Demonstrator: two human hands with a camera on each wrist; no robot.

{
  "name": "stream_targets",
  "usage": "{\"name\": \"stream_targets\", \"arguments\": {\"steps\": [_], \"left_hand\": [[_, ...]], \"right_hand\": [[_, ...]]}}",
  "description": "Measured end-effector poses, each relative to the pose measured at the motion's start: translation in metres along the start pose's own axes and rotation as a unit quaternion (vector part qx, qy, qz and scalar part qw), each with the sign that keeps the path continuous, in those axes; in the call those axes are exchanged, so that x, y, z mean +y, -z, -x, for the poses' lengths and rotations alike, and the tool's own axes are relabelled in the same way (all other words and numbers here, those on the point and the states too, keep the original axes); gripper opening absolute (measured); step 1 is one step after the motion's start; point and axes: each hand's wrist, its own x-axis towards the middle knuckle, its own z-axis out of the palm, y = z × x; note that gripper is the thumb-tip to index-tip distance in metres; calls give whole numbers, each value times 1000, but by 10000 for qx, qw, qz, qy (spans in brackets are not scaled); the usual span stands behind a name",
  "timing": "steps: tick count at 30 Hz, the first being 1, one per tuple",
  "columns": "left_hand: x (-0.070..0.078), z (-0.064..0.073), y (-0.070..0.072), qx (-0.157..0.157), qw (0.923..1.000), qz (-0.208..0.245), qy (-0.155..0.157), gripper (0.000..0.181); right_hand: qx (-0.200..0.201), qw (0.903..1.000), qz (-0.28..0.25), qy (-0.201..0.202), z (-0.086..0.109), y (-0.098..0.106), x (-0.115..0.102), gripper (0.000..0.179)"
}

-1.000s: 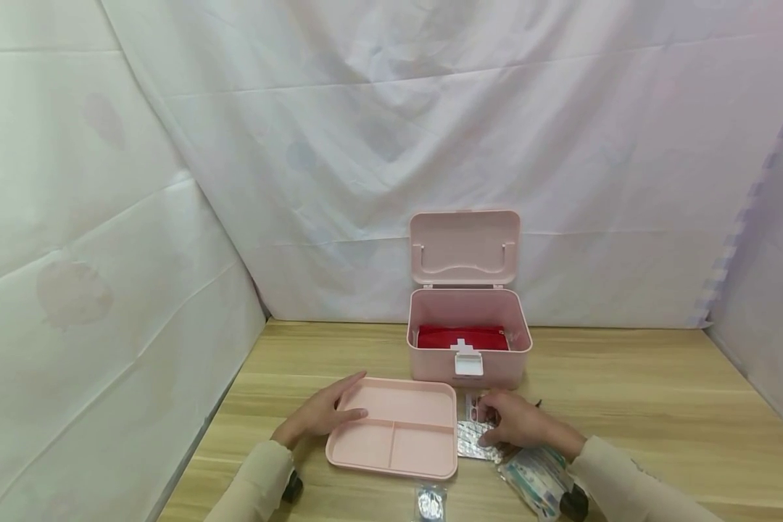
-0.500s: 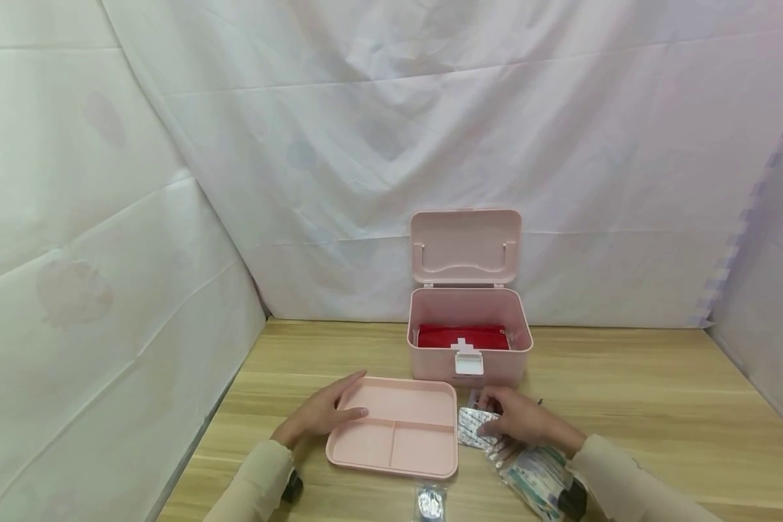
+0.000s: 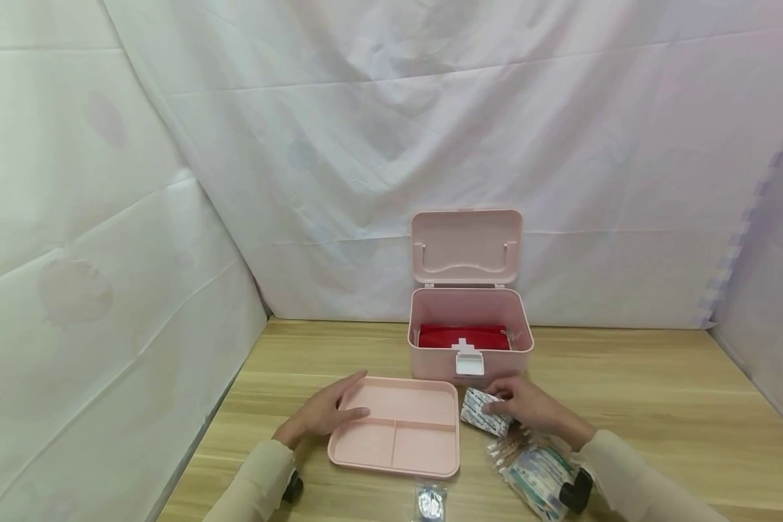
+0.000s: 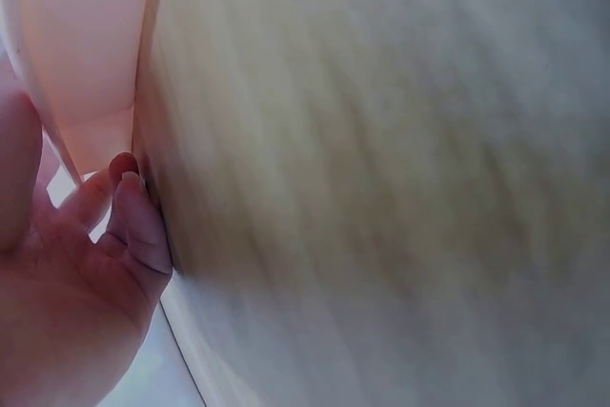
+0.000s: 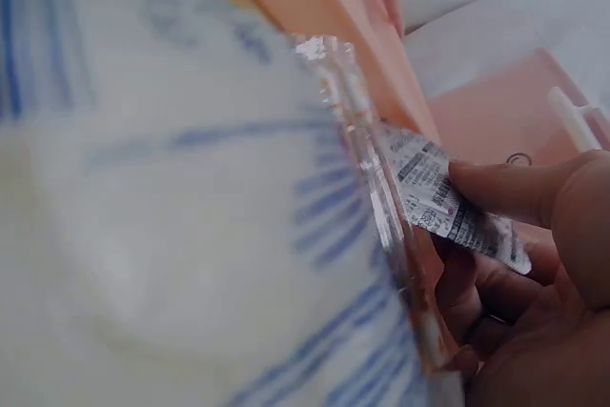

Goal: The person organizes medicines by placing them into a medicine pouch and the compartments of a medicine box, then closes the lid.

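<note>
A foil blister pack (image 3: pixel 478 412) is pinched between the thumb and fingers of my right hand (image 3: pixel 528 409), tilted up just in front of the box. In the right wrist view its printed silver back (image 5: pixel 429 178) shows; the pill side is hidden. My left hand (image 3: pixel 320 415) holds the left edge of a shallow pink divided tray (image 3: pixel 424 400), thumb over the rim and fingers along the outside. The left wrist view shows those curled fingers (image 4: pixel 143 226) beside the tray wall (image 4: pixel 100 35).
Behind stands a pink first-aid box (image 3: pixel 431 367), lid (image 3: pixel 466 250) raised, with a red pouch (image 3: pixel 440 336) inside. A clear bag of white-and-blue packets (image 3: pixel 538 475) lies under the right wrist. A small clear packet (image 3: pixel 430 502) lies at the front edge. White cloth surrounds the wooden table (image 3: pixel 626 406).
My right hand has lifted the blister pack from the table beside the tray and raised it slightly toward the box, tilting it. The left hand and tray have stayed in place.
</note>
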Motion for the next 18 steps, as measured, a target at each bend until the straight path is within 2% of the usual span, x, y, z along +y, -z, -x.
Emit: {"name": "stream_targets", "arguments": {"steps": [7, 10, 14, 16, 18], "left_hand": [[1, 0, 0, 40, 10000, 16, 39, 78], [1, -1, 0, 50, 10000, 23, 57, 79], [-1, -2, -2, 44, 10000, 31, 58, 79], [-1, -2, -2, 40, 10000, 37, 52, 79], [0, -2, -3, 41, 10000, 28, 60, 79]], "right_hand": [[41, 9998, -85, 167, 5, 7, -15, 17], [-110, 9991, -306, 272, 8, 7, -25, 18], [-437, 9951, -854, 251, 13, -1, -40, 22], [-541, 9936, -976, 201, 13, -6, -47, 23], [-574, 9942, -872, 247, 12, -12, -54, 23]]}}
